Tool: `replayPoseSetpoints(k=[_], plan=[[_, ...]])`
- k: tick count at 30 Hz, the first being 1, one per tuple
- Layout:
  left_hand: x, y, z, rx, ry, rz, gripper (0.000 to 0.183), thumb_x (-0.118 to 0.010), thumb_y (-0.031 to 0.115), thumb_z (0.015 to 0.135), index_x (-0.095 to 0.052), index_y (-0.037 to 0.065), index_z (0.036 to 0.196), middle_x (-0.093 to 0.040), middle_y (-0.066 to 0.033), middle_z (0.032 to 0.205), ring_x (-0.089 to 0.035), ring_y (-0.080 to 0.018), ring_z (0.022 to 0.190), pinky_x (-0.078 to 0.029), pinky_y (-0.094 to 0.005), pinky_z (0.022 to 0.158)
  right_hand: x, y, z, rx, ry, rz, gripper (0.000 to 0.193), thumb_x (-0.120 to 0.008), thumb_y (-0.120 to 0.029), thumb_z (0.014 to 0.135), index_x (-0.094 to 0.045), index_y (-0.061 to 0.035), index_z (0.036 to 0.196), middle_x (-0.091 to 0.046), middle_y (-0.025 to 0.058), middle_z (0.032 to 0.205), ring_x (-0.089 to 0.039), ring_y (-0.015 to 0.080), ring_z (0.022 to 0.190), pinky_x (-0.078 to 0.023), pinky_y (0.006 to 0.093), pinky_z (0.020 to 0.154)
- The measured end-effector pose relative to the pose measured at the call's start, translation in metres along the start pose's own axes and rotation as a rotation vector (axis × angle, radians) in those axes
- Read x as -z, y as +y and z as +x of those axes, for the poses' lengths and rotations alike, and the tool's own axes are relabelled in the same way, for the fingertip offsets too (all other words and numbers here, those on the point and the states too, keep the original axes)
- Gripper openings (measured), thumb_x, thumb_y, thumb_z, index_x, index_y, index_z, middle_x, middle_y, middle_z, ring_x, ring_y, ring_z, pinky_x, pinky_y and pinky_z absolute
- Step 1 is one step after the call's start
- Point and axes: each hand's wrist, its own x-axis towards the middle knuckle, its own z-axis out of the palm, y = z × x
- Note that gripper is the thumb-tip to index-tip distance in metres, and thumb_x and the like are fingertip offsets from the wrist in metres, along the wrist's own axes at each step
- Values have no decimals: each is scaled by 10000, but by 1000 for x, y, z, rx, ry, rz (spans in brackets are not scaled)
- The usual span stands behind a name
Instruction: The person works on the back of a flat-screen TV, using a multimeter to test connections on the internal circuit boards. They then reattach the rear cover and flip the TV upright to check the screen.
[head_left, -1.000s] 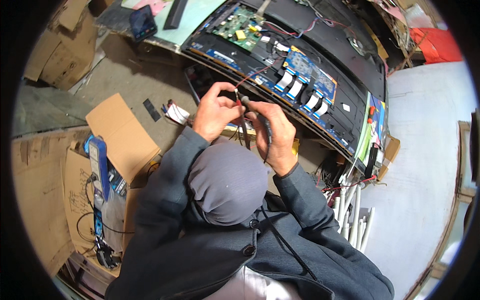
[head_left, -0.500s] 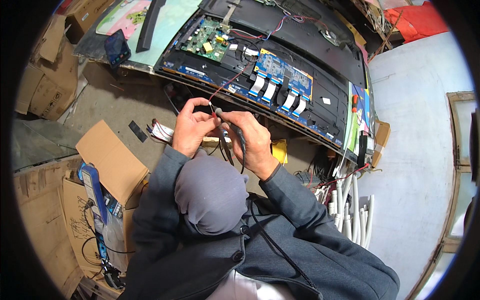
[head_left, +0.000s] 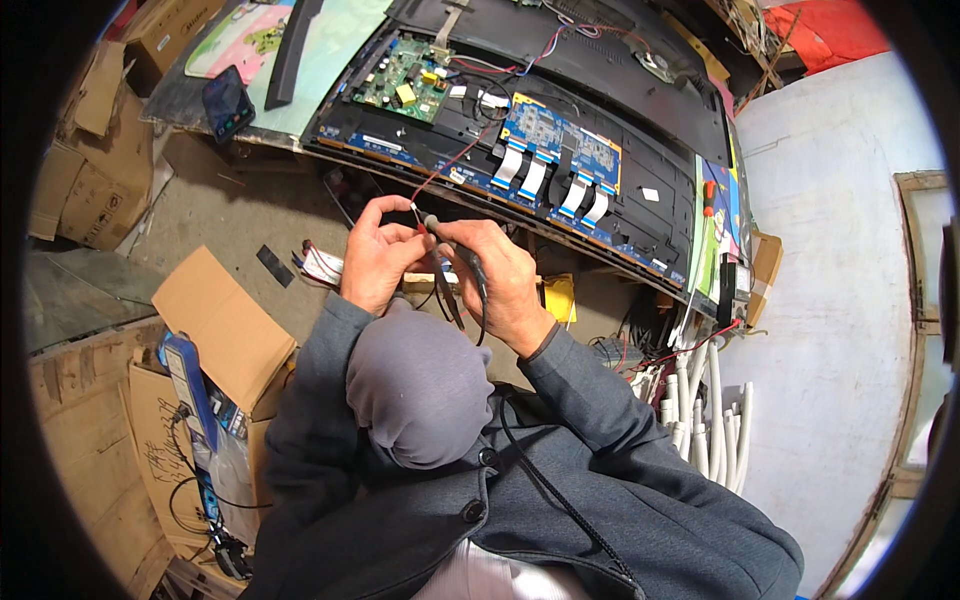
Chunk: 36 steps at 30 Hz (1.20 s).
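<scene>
Black probe (head_left: 460, 262) in right hand (head_left: 495, 280) points up-left, toward left hand (head_left: 375, 262).

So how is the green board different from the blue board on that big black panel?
The green circuit board sits further left on the opened black panel; the blue circuit board sits nearer the middle. White flat ribbon cables hang off the blue board's lower edge, while the green board has none. The green one carries yellow parts, and the blue one looks flatter. Both lie flat on the panel, beyond the left hand and right hand.

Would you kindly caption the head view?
Both hands, left and right, pinch a red wire above an opened television.
</scene>
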Motion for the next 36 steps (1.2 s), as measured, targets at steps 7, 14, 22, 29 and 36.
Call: replayPoseSetpoints(k=[7, 14, 22, 29, 36], plan=[[0, 3, -1, 14, -27, 5, 494, -726, -21, 901, -456, 37, 1311, -716, -140, 934, -730, -207, 846, -628, -344, 719, 0, -3, 1, -9, 13, -11, 311, -749, 8, 861, -652, -8, 1156, -689, 157, 1031, -725, 312, 906, -605, 363, 751], [1, 3, -2, 4, -6, 27, 498, -732, -18, 898, -459, 34, 1312, -715, -142, 935, -728, -207, 836, -628, -350, 716, -2, -2, 1, 0, 5, -6, 330, -747, 19, 855, -647, -20, 1167, -690, 147, 1046, -726, 301, 907, -607, 354, 742], [1, 2, -1, 3, -11, 8, 507, -748, -15, 885, -466, 35, 1303, -708, -142, 924, -724, -201, 821, -619, -341, 702, -3, -6, 2, -38, 38, -4, 287, -755, 43, 849, -687, -35, 1117, -721, 137, 1029, -722, 303, 909, -584, 352, 767], [1, 1, -1, 5, -10, 7, 500, -744, -21, 884, -469, 30, 1298, -709, -141, 924, -724, -199, 809, -617, -337, 696, -2, -2, 0, 1, 24, -18, 329, -736, 49, 855, -656, -22, 1166, -703, 138, 1059, -724, 296, 925, -606, 349, 755], [2, 1, -1, -1, -10, -4, 503, -748, -23, 879, -468, 27, 1294, -715, -151, 928, -729, -208, 806, -625, -350, 708, -2, -3, 2, 10, 26, -34, 336, -743, 48, 851, -657, -25, 1168, -706, 141, 1054, -726, 293, 928, -606, 349, 754]])
